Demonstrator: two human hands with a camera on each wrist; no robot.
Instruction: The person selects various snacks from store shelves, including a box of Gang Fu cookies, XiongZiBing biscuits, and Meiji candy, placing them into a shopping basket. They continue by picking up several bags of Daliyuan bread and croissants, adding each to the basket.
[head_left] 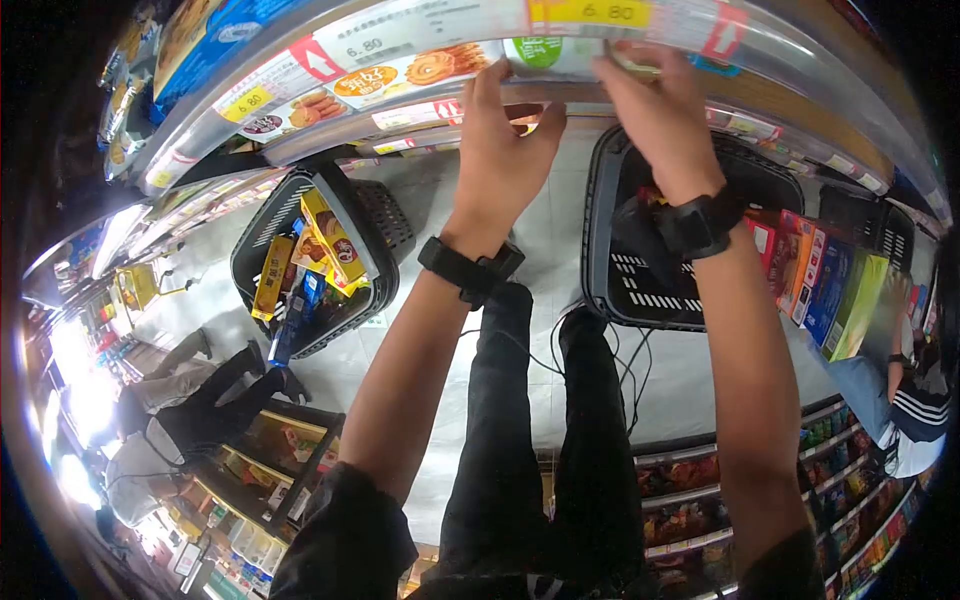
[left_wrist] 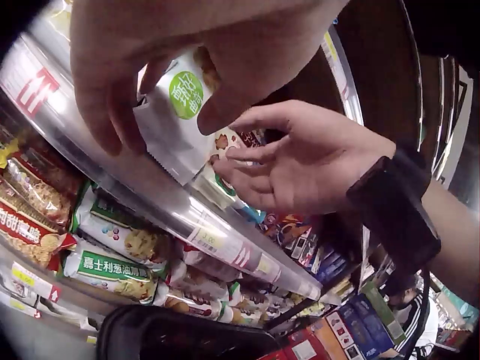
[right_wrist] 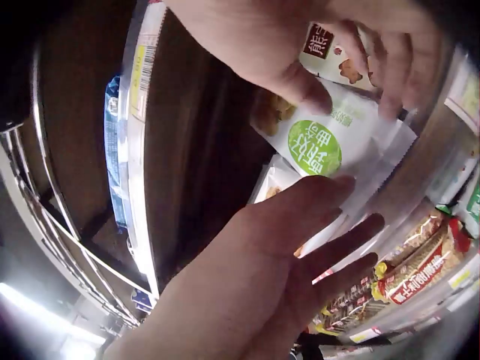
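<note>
Both hands reach up to the price-tagged shelf edge in the head view. A white biscuit packet with a green oval (right_wrist: 315, 148) lies between them. In the head view, the left hand (head_left: 500, 150) has its fingertips at the shelf lip, the thumb spread apart. Its fingers and thumb flank the packet in the left wrist view. The right hand (head_left: 665, 120) is beside it, and its thumb overlaps the packet's edge in the right wrist view. Its fingers lie by another white packet with brown print (right_wrist: 341, 52). Parts of both packets are hidden behind the hands.
A dark basket with yellow boxes (head_left: 325, 240) stands on the floor at left. Another dark basket (head_left: 650, 322) is below the right arm. Colourful boxes (head_left: 820, 280) stand right of it. Lower shelf rows hold bagged biscuits (left_wrist: 112, 274). Other people (head_left: 910, 400) are at the sides.
</note>
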